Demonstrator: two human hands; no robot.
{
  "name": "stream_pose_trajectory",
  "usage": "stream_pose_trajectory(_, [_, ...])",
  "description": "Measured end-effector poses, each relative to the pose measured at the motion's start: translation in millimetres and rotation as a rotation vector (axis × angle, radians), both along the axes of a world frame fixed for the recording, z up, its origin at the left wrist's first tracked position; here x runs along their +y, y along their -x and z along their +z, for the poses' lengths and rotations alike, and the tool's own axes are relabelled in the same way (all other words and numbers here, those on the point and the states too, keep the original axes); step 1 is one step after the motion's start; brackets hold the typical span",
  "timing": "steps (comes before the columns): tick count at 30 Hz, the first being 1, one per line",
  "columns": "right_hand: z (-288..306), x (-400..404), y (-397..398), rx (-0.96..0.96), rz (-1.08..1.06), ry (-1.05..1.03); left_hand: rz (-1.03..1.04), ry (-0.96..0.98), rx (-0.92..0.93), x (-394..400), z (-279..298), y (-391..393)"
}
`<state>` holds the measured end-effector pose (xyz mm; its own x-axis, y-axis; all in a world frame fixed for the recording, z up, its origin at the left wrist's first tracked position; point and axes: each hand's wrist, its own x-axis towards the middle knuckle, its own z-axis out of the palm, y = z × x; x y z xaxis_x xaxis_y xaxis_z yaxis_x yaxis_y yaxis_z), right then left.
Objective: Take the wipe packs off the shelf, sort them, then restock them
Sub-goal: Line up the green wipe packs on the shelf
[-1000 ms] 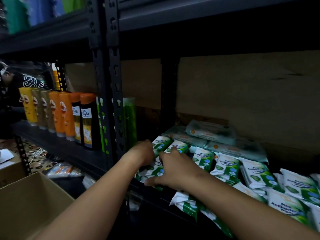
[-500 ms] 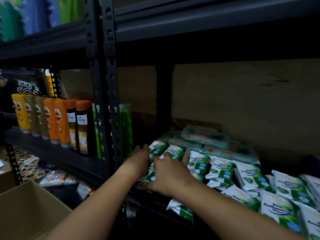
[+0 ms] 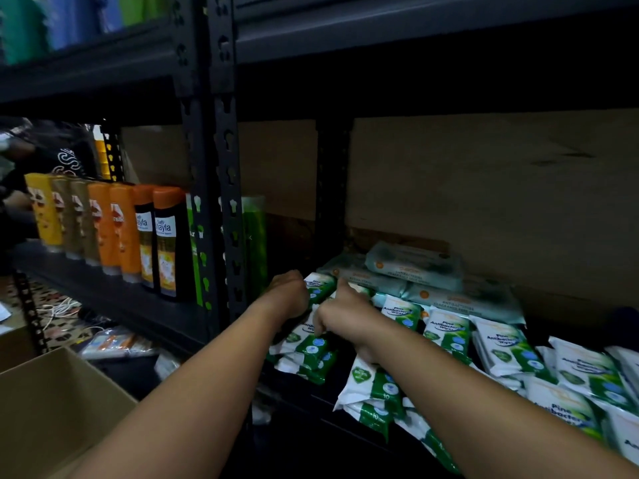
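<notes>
Nearest you, at the lower left, the corner of an open cardboard box (image 3: 52, 402) sits below the shelf edge. Your two forearms reach forward from there, side by side, to the dark metal shelf (image 3: 166, 326).

Your right hand (image 3: 345, 316) rests on the near left end of the green-and-white wipe packs (image 3: 446, 330), its fingers (image 3: 323, 328) curled down and pinching the edge of one small pack (image 3: 313, 345) in a loose heap at the shelf front. Your left hand (image 3: 290, 293) sits just beside it, touching the leftmost upright pack (image 3: 320, 283); its fingers are hidden behind the knuckles, so you cannot tell whether they grip or only press.

More of the small packs run in rows to the right, and a few hang over the front lip. Behind them, against the brown backboard (image 3: 484, 202), lie larger pale teal packs (image 3: 415, 262), stacked flat.

Left of the upright post (image 3: 226, 202), orange and black bottles (image 3: 138, 233) stand in a row on the neighbouring shelf.
</notes>
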<state>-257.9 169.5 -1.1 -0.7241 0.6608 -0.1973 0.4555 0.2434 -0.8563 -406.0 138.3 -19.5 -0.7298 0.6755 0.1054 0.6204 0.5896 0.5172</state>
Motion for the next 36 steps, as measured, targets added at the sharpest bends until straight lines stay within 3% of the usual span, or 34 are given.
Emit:
stream_pose_trajectory(4, [-2, 1, -1, -0.002, 0.080, 0.072, 0.001, -0.018, -0.068, 5, -5, 5])
stream_pose_trajectory(12, [4, 4, 0, 0.068, 0.011, 0.186, 0.046, 0.041, -0.117, 9, 0, 4])
stream_pose_trajectory(21, [4, -8, 5, 0.136, -0.082, 0.148, 0.013, 0.049, -0.174, 3, 0, 2])
stream_pose_trajectory(24, [5, -21, -2, 0.066, 0.040, -0.005, -0.007, 0.067, -0.168, 0, 3, -5])
stream_pose_trajectory(27, [8, -42, -6, -0.257, 0.264, -0.391, -0.022, 0.105, -0.114, -1, 4, -3])
stream_pose_trajectory(29, [2, -46, -4, -0.369, 0.269, -0.574, -0.013, 0.127, -0.113, -1, 5, -1])
stream_pose_trajectory(36, [-15, -37, -3, -0.247, 0.278, -0.675, 0.079, 0.064, -0.100, -3, 4, -4])
